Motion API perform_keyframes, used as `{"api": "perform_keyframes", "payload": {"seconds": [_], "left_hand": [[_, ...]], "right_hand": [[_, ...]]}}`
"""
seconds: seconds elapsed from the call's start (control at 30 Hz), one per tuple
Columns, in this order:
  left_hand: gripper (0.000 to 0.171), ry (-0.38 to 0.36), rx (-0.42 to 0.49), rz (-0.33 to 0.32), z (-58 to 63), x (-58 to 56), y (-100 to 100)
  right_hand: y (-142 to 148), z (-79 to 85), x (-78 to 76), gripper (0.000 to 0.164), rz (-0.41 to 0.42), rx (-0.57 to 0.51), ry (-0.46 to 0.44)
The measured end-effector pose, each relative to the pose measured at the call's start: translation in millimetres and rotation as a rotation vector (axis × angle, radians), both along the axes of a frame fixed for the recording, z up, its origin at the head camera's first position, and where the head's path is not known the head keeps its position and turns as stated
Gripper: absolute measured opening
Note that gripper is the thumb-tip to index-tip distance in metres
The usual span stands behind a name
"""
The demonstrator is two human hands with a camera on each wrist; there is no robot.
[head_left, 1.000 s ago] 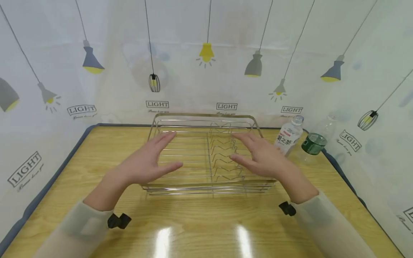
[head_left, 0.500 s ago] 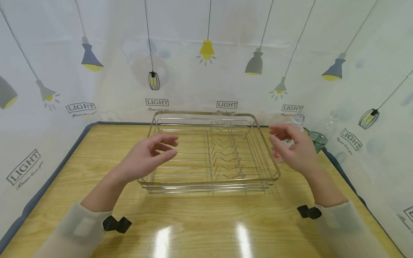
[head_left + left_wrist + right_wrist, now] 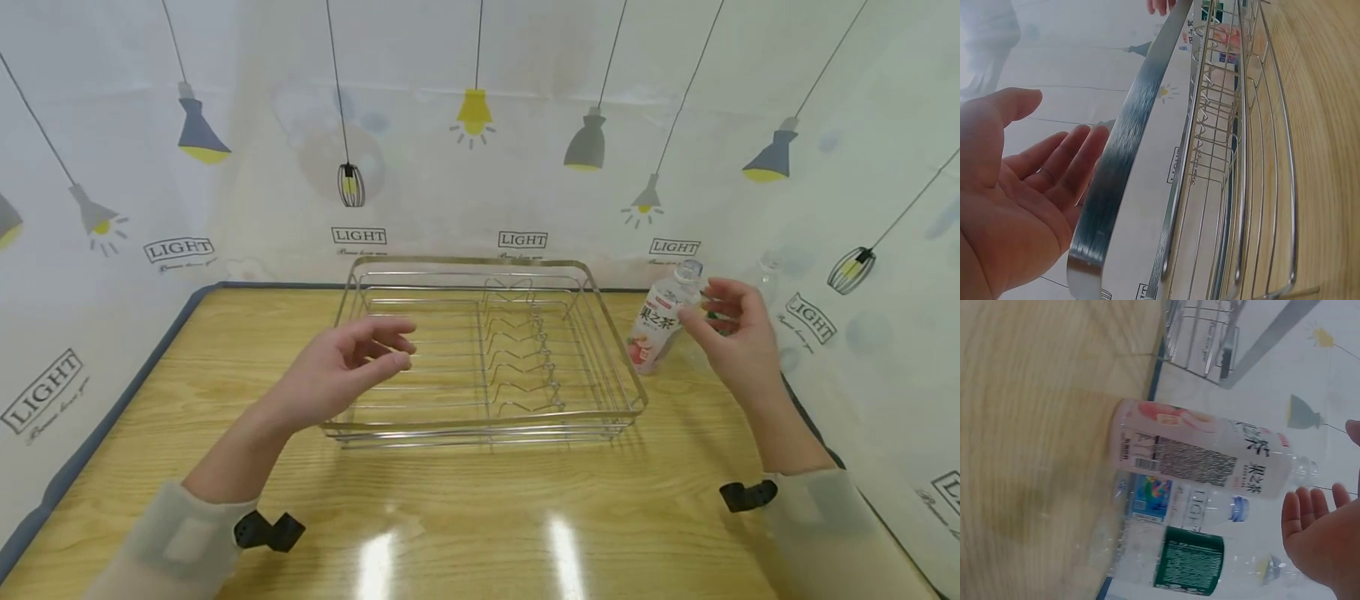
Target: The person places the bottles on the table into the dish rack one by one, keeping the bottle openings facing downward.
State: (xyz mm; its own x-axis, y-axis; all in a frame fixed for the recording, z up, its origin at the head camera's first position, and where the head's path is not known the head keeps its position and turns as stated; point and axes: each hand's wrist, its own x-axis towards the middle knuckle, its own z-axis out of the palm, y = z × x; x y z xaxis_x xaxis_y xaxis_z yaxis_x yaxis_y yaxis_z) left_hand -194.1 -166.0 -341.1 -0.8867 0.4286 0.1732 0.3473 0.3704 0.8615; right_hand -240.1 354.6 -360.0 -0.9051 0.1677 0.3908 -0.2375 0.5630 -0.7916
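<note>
Behind the rectangular silvery metal wire rack (image 3: 480,421) and along both its sides hangs a white cloth backdrop (image 3: 540,50) printed with lamps. Beneath the rack spreads a pale yellow wood-grain tabletop (image 3: 450,500). The rack's long axis runs left to right before the person, its open top facing up. Just right of the rack, a clear plastic bottle with a pink-and-white peach label (image 3: 657,321) stands with its long axis upright and its neck up. Farther right of the rack stands a clear plastic bottle with a green label (image 3: 1189,560), also upright. A smaller clear bottle with a blue cap (image 3: 1188,505) shows between these two in the right wrist view.

Over the rack's left part, the left hand (image 3: 341,362) holds nothing, fingers loosely bent, thumb apart. Right of the rack, the right hand (image 3: 738,346) is also unfilled, its thumb and fingers parted beside the peach-label bottle's upper part; whether they touch it I cannot tell. The hands are well apart.

Half a second ago the right hand was nearer the rack's right rim and covered most of the peach label, now largely exposed; the left hand has barely moved.
</note>
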Motion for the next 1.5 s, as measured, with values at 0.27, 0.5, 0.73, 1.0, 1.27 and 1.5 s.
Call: {"api": "perform_keyframes", "payload": {"seconds": [0.27,0.5,0.73,1.0,1.27,1.5], "left_hand": [[0.041,0.001,0.022,-0.038,-3.3,5.4,2.2],[0.042,-0.005,0.029,-0.052,-5.2,6.7,1.8],[0.041,-0.008,0.031,-0.055,-4.9,8.5,1.3],[0.040,-0.011,0.040,-0.057,-5.2,8.8,1.3],[0.041,-0.020,0.039,-0.060,-4.4,7.5,3.3],[0.041,-0.031,0.039,-0.059,-4.6,6.8,2.4]], "right_hand": [[0.8,-12.0,-15.0,0.086,-0.043,0.025,-0.102],[0.7,-18.1,-23.7,0.090,-0.036,0.029,-0.133],[-1.4,-25.1,-32.9,0.088,-0.035,0.038,-0.135],[-3.6,-28.1,-36.5,0.091,-0.049,0.020,-0.188],[-6.8,-24.7,-30.2,0.085,-0.046,0.018,-0.114],[-19.0,-11.1,-22.0,0.075,-0.005,0.061,0.044]]}}
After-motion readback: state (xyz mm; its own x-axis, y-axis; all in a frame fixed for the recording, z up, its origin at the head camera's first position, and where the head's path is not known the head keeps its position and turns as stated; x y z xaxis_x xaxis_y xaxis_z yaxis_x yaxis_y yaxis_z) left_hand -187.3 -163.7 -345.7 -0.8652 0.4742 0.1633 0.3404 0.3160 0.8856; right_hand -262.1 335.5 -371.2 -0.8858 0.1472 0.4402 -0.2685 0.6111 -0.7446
